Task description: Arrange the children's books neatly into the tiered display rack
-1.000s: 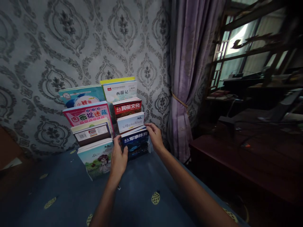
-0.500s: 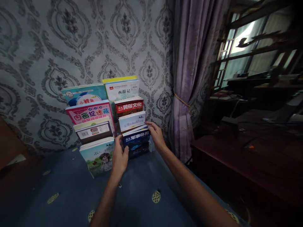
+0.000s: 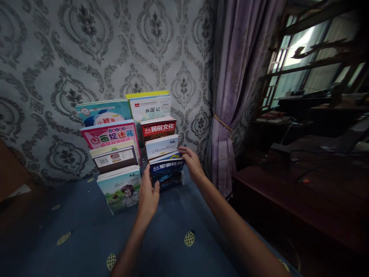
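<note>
Two columns of books stand in tiers against the wall. At the front right is a dark blue book with white lettering. My left hand grips its left edge, thumb on the cover and fingers along the side. My right hand is closed at its upper right corner, fingertips partly hidden. Just behind, a blue and yellow cover shows a thin strip. Further back come a pale book, a red book and a white book. Beside my left hand stands a green book with a cartoon girl.
The left column also holds a brown-backed book, a pink book and a teal book. Blue cloth with yellow patches lies beneath. A tied purple curtain hangs right, near a dark red surface.
Slightly more of the blue and yellow cover shows behind the dark blue book. Both hands stay at that book's sides, and the view has shifted a little.
</note>
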{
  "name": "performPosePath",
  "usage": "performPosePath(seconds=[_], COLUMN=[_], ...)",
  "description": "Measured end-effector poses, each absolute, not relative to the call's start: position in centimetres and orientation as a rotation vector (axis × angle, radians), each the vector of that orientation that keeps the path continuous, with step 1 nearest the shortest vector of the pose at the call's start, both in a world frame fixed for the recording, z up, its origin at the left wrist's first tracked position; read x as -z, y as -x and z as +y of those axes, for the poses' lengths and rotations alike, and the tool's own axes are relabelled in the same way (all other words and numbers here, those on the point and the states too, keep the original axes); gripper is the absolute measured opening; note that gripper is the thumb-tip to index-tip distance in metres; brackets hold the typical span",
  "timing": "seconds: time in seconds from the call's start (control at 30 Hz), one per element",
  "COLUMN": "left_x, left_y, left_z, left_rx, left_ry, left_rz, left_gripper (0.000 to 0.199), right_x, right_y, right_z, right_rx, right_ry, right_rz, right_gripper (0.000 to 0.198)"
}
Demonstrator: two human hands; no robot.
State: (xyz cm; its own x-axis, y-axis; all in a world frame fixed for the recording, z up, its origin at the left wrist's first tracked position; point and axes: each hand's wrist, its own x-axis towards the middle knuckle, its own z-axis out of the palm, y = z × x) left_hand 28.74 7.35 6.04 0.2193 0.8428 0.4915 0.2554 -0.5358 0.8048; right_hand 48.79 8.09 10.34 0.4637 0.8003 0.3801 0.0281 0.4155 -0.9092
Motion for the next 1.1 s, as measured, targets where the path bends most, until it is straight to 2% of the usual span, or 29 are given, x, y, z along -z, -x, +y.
performPosePath(seconds=[0.43,0.63,0.7,0.87,1.0,1.1], left_x=[-6.7,-6.1,-5.8,-4.9,-4.1,-3.7], left_y=[-28.5,-28.5,-28.6,-29.2,-30.0,-30.6], left_z=[7.2,7.6,7.8,7.7,6.9,6.0], left_rx=[-1.373,-1.355,-1.372,-1.415,-1.458,-1.455], left_ry=[-1.761,-1.708,-1.712,-1.726,-1.714,-1.698], left_rz=[0.954,0.903,0.894,0.897,0.949,1.001], left_gripper=[0.051,0.049,0.045,0.045,0.053,0.061], right_x=[-10.2,-12.4,-13.7,-16.8,-18.0,-18.4], right_y=[-49.4,-51.2,-52.1,-52.9,-51.3,-49.5], right_z=[8.2,8.5,8.8,9.5,9.6,9.6], right_rx=[-0.573,-0.676,-0.611,-0.214,0.044,0.047], right_ry=[1.101,1.277,1.346,1.572,1.636,1.611], right_rz=[-1.062,-1.266,-1.467,-1.947,-2.125,-2.210], right_gripper=[0.042,0.040,0.036,0.028,0.023,0.024])
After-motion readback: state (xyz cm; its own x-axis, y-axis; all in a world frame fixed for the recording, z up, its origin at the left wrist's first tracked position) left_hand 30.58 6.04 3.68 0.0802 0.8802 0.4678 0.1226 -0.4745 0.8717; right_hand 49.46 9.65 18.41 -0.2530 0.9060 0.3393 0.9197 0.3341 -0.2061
